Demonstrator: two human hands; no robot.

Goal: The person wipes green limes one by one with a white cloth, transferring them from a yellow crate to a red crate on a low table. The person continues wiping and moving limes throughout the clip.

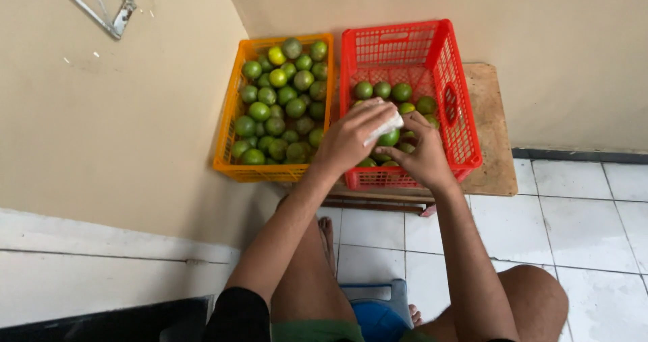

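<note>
left hand: your left hand (351,139) presses a white cloth (385,124) onto the lime.
right hand: your right hand (422,154) grips a round green lime (389,138).
place: over the red plastic crate (459,106), just between both hands, near its front edge.

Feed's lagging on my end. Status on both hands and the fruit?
Left hand pressing a white cloth onto a green lime. Right hand holding that lime over the red crate. Orange crate alongside, full. Nothing obstructing.
</note>
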